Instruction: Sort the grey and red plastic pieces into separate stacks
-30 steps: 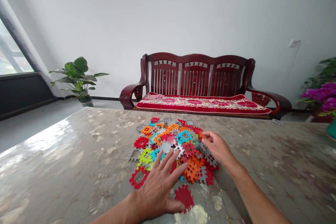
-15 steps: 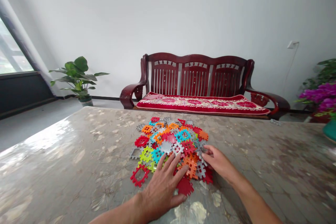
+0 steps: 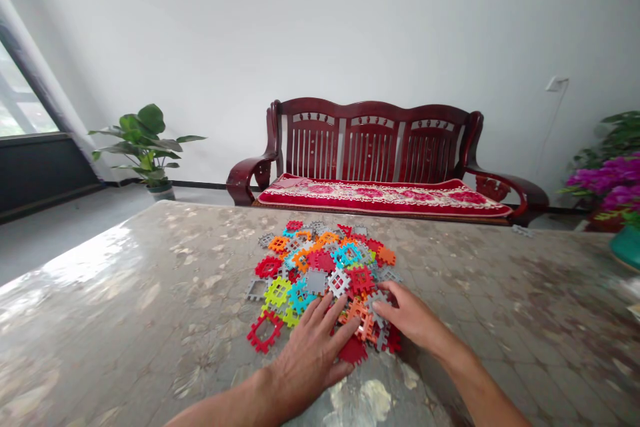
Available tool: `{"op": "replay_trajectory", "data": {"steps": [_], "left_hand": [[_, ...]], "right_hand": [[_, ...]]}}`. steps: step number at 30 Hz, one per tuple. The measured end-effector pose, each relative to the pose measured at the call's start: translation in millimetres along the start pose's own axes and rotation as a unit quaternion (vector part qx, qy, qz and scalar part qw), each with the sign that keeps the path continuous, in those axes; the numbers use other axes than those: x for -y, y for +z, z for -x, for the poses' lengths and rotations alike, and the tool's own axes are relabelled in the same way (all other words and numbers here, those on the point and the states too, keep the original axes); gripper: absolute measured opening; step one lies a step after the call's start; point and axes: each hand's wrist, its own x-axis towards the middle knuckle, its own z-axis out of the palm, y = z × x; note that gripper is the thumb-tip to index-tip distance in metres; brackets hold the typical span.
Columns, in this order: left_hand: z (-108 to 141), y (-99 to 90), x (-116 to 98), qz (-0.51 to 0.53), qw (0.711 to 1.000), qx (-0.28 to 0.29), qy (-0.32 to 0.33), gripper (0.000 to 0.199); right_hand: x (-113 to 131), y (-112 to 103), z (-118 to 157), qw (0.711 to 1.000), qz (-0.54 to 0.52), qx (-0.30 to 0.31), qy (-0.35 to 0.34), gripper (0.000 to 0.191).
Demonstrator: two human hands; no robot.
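From the head camera I look down on a loose pile of notched plastic tiles [image 3: 323, 260], in red, orange, lime green, light blue and grey, spread over a grey, floral-patterned desk [image 3: 165, 280]. Some tiles are solid squares, others are open frames or window-like grids, and many overlap.

My left hand [image 3: 310, 350] lies palm down over the near side of the pile, its fingers spread and gripping nothing, the tips reaching in among the tiles. A solid red tile [image 3: 354, 350] sits at the pile's near edge, just beside my left thumb. My right hand [image 3: 411, 317] is at the pile's right side, its thumb and forefinger pinching a grey tile [image 3: 377, 305]. An orange tile [image 3: 364, 321] lies between the two hands, on the near part of the pile. At the pile's near left corner is a red frame tile [image 3: 265, 331].

Beyond the pile stands a dark red wooden settee [image 3: 370, 108] with a red floral cushion [image 3: 370, 193]. A green potted plant [image 3: 150, 133] is well to the pile's left; purple flowers [image 3: 607, 181] are well to its right.
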Motion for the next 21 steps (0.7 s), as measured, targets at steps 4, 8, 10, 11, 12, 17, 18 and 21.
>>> {"op": "replay_trajectory", "data": {"steps": [4,8,10,11,12,17,18,21], "left_hand": [[-2,0.0,3,0.030,0.999,0.015,0.001,0.095],[-2,0.0,5,0.038,0.999,0.006,0.001,0.093],[-2,-0.2,5,0.032,0.999,-0.002,0.002,0.087],[-2,-0.3,4,0.026,1.000,-0.008,0.003,0.084],[-3,-0.3,4,0.019,1.000,-0.014,0.005,0.081],[-4,-0.3,-1,-0.028,0.999,-0.033,0.024,0.062],[-4,-0.3,-1,-0.036,0.998,-0.040,0.028,0.059],[-5,-0.5,2,-0.056,0.996,-0.060,0.040,0.047]], "right_hand": [[-1,5,1,0.999,-0.019,-0.034,0.007,0.047],[10,7,7,0.986,-0.154,-0.001,0.060,0.054],[20,7,12,0.969,-0.223,0.026,0.102,0.054],[25,7,14,0.960,-0.250,0.040,0.116,0.054],[30,7,16,0.953,-0.271,0.053,0.124,0.053],[42,13,20,0.958,-0.271,0.050,0.084,0.048],[43,15,20,0.960,-0.268,0.043,0.070,0.050],[44,18,21,0.956,-0.284,0.049,0.056,0.058]]}}
